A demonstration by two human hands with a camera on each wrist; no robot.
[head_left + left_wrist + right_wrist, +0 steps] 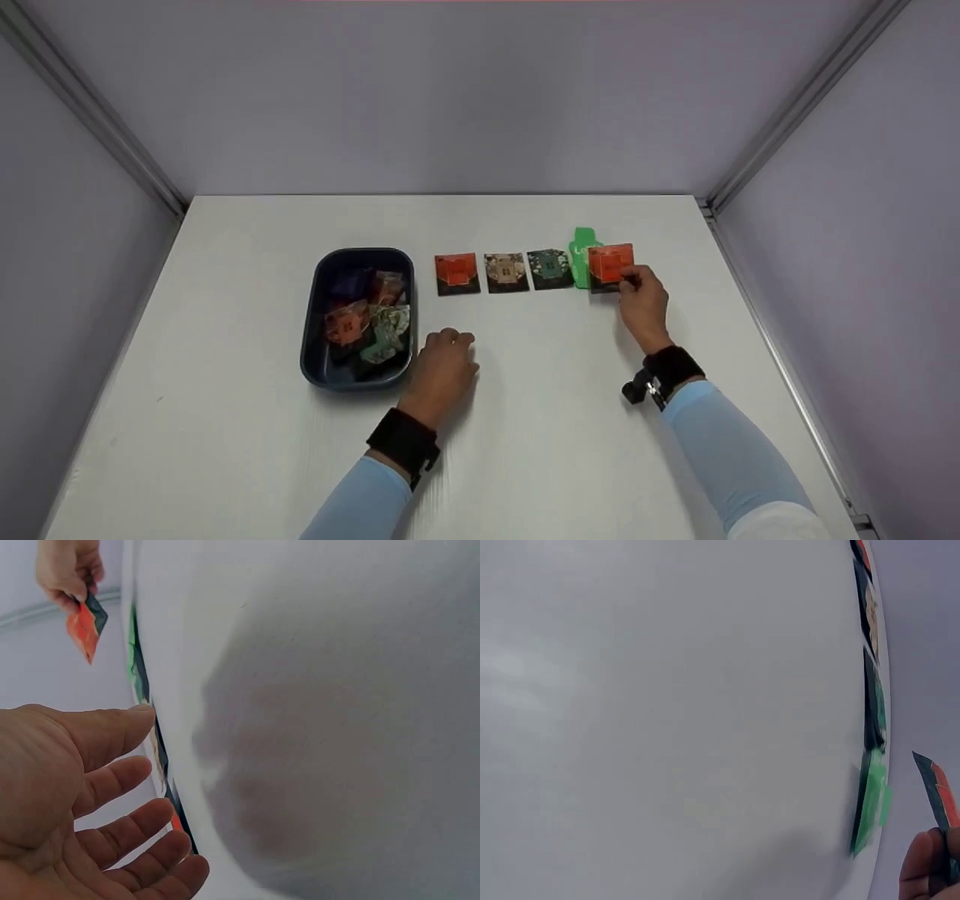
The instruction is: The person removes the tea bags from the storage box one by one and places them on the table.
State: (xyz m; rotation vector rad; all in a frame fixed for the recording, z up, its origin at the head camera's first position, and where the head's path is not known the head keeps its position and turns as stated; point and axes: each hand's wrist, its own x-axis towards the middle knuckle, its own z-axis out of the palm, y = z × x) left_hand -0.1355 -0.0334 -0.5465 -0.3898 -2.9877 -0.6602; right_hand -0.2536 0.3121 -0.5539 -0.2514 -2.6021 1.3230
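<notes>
My right hand [645, 304] pinches a small square red-and-black packet [606, 262] by its lower right corner. In the right wrist view that packet [943, 799] is tilted and clear of the table. Behind it, partly covered in the head view, lies a green piece [583, 238] with light lettering. To its left a row of square packets lies flat: a green floral one [550, 268], a beige floral one [506, 271] and a red one [457, 273]. My left hand [442, 375] hovers low over the table with loosely bent fingers, holding nothing.
A dark blue oval-cornered tub [356, 385] stands just left of my left hand, with several jumbled packets [349, 326] inside. The white table [225, 450] is enclosed by grey panels at the back and both sides.
</notes>
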